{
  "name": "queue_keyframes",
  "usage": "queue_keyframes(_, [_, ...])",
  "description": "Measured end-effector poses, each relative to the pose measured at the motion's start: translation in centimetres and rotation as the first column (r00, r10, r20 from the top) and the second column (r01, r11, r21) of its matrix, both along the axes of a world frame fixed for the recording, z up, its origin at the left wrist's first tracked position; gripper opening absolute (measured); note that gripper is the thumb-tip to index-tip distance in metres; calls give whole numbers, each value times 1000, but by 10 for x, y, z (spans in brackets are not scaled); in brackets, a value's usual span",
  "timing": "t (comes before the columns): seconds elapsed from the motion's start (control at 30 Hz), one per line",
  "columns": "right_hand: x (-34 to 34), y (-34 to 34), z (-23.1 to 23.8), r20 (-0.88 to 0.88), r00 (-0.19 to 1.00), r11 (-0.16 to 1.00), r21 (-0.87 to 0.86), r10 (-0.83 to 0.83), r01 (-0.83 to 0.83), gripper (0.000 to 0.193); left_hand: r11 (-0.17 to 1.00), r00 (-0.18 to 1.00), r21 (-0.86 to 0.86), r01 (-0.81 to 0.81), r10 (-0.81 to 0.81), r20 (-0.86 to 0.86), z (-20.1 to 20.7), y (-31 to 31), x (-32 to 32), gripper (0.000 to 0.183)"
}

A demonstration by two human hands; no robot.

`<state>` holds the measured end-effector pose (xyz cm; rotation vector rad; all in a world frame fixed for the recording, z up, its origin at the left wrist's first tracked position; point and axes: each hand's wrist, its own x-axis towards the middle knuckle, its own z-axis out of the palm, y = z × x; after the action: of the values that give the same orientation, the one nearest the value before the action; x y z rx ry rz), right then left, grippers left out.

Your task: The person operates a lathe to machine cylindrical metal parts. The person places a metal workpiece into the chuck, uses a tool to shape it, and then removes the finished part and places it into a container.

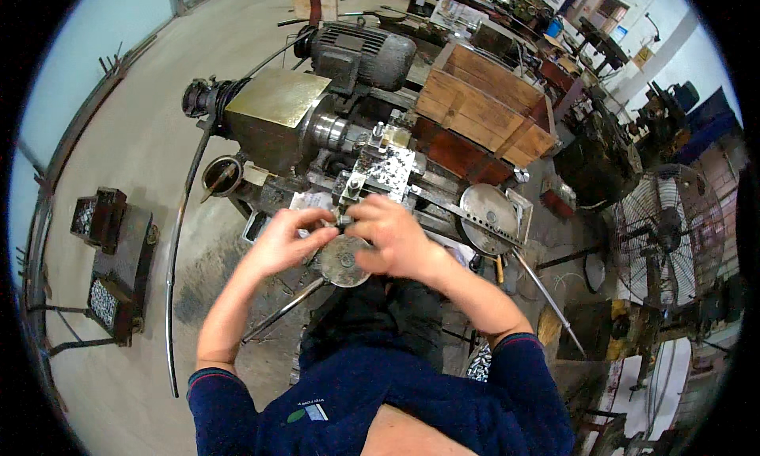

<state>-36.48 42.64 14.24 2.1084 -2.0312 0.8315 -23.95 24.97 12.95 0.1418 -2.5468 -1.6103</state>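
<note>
My left hand and right hand, fingers curled, nearly met by the round handwheel's far edge. A small metal piece was between them; I couldn't tell whether either gripped it.

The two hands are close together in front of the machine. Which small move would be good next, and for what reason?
Probably the left hand and right hand should ease back slightly toward the body. Their fingertips are close together beside the machine, metal chips lie just beyond, and the hands partly hide what is between them, so a clearer view seems wise.
</note>
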Motion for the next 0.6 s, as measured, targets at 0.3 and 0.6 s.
queue_keyframes(0.3, [-113,-112,-19,-521,811,778,381,-265,499,21,453,831,-789,-414,542,-124,-4,-146,124,32])
queue_keyframes(0.6, [-127,-134,-57,-369,859,853,247,-356,460,24,424,598,-737,-527,801,34,-96,-148,199,30])
